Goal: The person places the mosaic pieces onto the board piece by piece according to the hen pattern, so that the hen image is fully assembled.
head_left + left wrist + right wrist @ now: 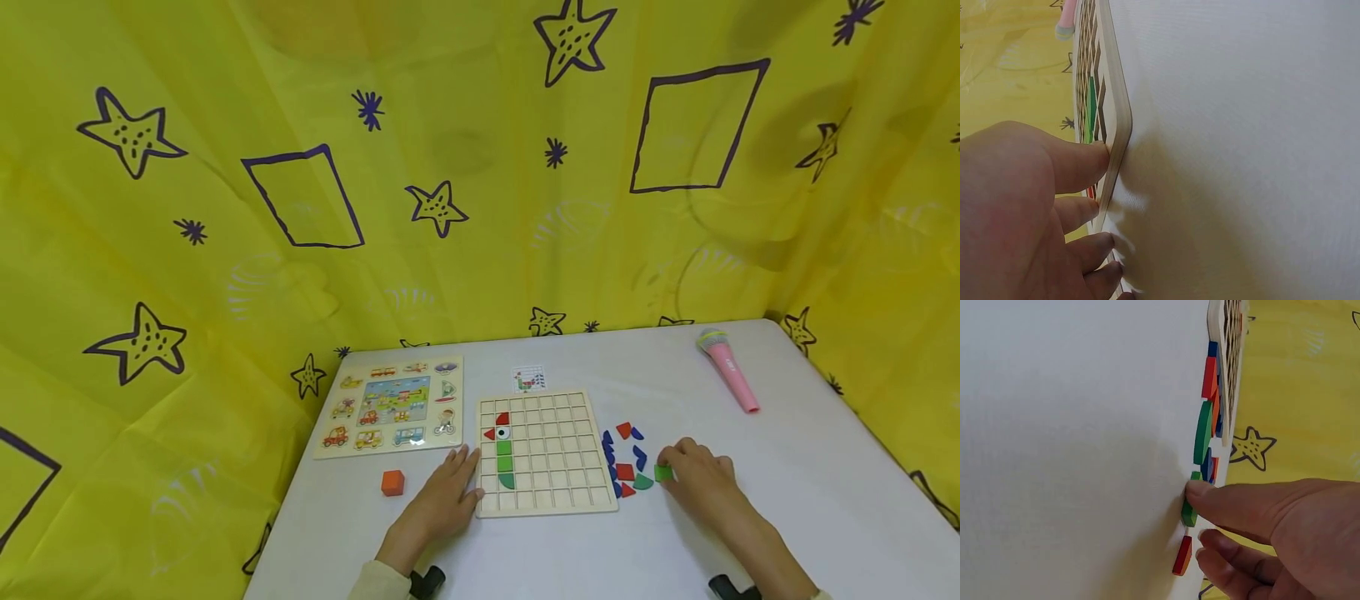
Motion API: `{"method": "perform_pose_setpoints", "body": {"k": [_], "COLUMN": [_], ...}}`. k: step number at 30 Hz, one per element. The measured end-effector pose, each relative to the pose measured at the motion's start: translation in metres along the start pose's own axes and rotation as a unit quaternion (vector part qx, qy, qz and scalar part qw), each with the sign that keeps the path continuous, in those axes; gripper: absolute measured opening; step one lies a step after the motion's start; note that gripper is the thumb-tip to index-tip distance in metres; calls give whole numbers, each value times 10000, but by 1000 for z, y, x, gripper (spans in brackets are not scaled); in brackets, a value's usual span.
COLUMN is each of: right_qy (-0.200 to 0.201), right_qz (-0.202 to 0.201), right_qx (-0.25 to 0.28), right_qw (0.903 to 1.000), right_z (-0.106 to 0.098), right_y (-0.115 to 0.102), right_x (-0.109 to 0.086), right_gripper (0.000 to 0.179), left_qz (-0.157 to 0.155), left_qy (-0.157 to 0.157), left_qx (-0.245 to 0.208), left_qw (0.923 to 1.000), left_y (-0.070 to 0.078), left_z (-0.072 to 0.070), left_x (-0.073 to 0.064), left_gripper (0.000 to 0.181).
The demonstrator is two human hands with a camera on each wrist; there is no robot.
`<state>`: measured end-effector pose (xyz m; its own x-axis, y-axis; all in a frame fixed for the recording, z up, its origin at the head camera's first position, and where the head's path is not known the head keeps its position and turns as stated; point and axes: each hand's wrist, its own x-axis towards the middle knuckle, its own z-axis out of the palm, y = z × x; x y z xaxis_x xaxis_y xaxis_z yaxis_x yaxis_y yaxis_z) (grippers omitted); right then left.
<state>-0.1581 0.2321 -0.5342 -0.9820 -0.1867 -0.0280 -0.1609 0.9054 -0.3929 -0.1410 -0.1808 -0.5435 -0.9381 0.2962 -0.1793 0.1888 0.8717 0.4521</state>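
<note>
Green and pinched by the right hand (701, 477), a tile (663, 473) is lying right of the board (561, 461), whose left edge the spread left hand (442, 497) is touching, the picking step seemingly needing a lift next.

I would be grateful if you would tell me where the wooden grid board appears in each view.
Head: the wooden grid board lies below the picture's centre, its left edge at the left hand.
Left wrist: left of centre, running down from the picture's top, seen at a steep slant.
Right wrist: at the top, right of centre, also steeply slanted.
Shared landmark: the yellow curtain, visible in all three.
</note>
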Motion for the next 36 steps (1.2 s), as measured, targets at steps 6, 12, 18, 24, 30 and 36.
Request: {"method": "perform_pose_setpoints", "body": {"k": [6,12,18,24,30,36], "right_qy": [-199,-372,-269,-16,-10,-207], "right_qz": [-99,-138,-220,-325,-463,-762], "right_qx": [211,969,818,879,1034,1145], "right_qw": [9995,9945,9960,9956,9936,9903], "right_z": [3,5,5,2,6,16], "right_y": [-1,1,5,3,-23,-63], "right_x": [-1,-4,-4,4,17,28], "right_gripper": [21,22,19,19,20,20], "left_qz": [27,46,58,65,60,71], "left_qy": [13,40,31,5,-3,32], "left_qx": [58,38,39,38,51,15], "left_qw": [10000,10000,10000,10000,10000,10000], "left_y": [-1,-1,-1,0,1,1], "left_z": [1,-1,-2,-2,-2,-2], "left_x": [0,-1,0,0,0,-1], "left_gripper": [68,67,67,68,67,67]}}
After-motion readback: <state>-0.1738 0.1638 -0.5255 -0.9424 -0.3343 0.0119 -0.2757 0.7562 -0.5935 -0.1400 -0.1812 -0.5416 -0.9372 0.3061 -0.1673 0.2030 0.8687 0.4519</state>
